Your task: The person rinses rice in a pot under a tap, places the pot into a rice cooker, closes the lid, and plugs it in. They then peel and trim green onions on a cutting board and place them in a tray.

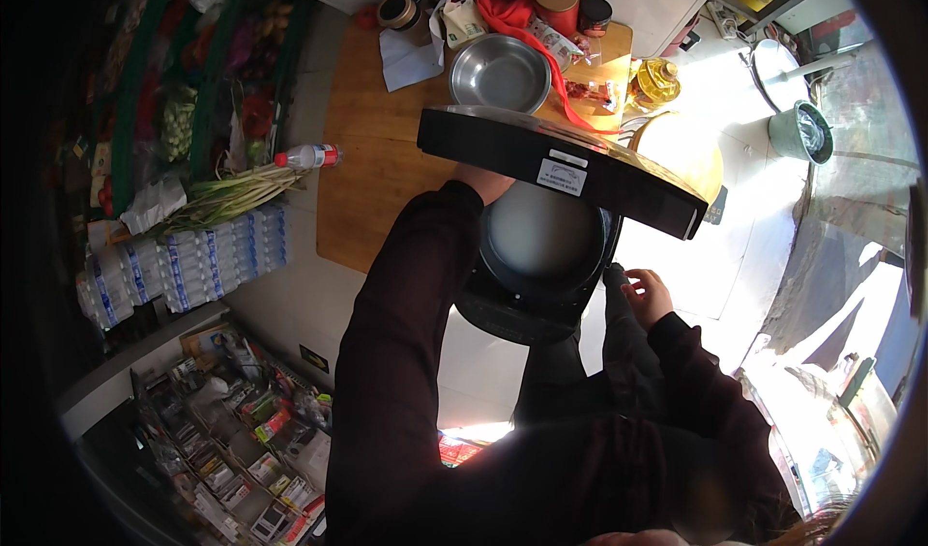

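Note:
Before me is a black rice cooker (518, 321), uncovered, with a round inner pot (544, 231) that looks whitish inside. Over the pot's far side extends a broad black panel (500, 144) with a glossy top and a label bearing writing; whether it is the cooker's lid I cannot tell. My left hand (487, 182) reaches under the panel at the pot's far left rim. Its fingers are hidden, so its grip does not show. Beside the cooker's right side, my right hand (647, 301) is free of any object, fingers apart and loosely bent.
Beyond the panel, a wooden table (355, 133) carries a steel bowl (500, 75), red cloth (504, 13) and jars. An oil jug (655, 83) and a green bucket (801, 133) stand right. Left are vegetable racks (199, 104), spring onions (232, 194) and packs of bottles (188, 263).

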The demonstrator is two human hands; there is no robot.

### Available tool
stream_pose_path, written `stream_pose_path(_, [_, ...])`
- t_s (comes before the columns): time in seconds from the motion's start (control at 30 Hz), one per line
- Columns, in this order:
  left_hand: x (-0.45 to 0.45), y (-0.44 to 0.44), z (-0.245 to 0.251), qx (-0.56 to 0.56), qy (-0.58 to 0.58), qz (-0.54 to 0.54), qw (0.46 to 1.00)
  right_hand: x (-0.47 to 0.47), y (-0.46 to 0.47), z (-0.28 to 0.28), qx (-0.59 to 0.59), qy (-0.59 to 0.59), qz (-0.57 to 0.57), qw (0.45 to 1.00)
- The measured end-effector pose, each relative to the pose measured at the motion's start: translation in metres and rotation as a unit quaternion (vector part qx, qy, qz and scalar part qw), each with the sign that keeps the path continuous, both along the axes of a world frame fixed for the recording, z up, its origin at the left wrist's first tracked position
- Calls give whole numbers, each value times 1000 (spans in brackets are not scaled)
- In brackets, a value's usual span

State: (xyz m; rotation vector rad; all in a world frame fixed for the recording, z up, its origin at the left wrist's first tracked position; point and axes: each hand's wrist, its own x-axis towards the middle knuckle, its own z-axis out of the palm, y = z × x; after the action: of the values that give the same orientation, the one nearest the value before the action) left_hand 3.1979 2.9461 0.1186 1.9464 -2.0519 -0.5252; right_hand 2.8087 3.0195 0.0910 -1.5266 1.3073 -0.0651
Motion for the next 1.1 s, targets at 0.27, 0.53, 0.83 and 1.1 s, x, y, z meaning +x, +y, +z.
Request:
stream_pose_path(0.27, [3,2,-6,4,28,14,1000,-1,4,-4,2,0,-12,1000])
stream_pose_path(0.53, [3,-3,-7,109,49,36,992,-4,6,-8,5,8,-21,1000])
stream_pose_path(0.83, [1,10,-41,3,-6,92,996,4,2,-8,13,7,-23,1000])
stream_pose_path(1.1, [6,18,-43,-97,78,194,973,23,-3,0,-17,-11,-11,1000])
